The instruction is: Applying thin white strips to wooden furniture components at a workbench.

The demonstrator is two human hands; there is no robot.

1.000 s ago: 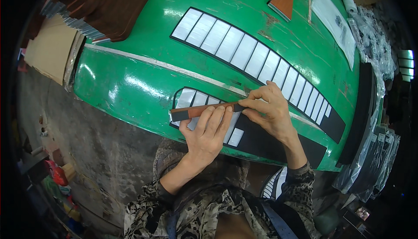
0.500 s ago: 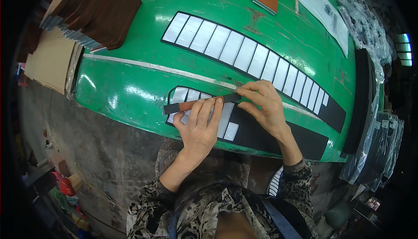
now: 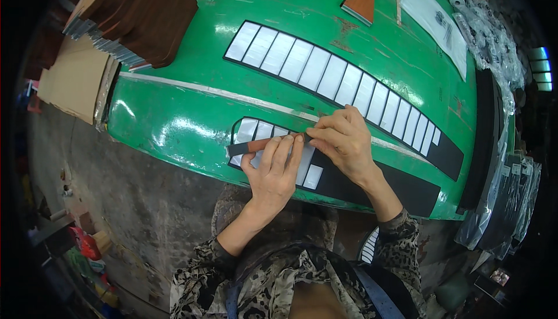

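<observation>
A long black strip (image 3: 401, 188) with white rectangular labels lies along the near edge of the green table (image 3: 174, 127). My left hand (image 3: 273, 170) lies flat on the strip's left part, fingers pressing a narrow brown-and-black piece (image 3: 247, 146) against it. My right hand (image 3: 343, 141) pinches the right end of that narrow piece with its fingertips. The two hands touch at the fingertips. A second, longer black strip (image 3: 349, 86) with several white labels lies further back, apart from both hands.
A stack of dark brown sheets (image 3: 145, 11) sits at the table's back left, with cardboard (image 3: 72, 80) beside it. A small brown piece (image 3: 361, 2) and a white paper sheet (image 3: 436, 19) lie at the back right. Black strips in clear bags (image 3: 505, 185) hang at the right.
The hands hold nearly the same pose on the strip; the view has shifted slightly. My left fingers have slid a little along the narrow piece.
</observation>
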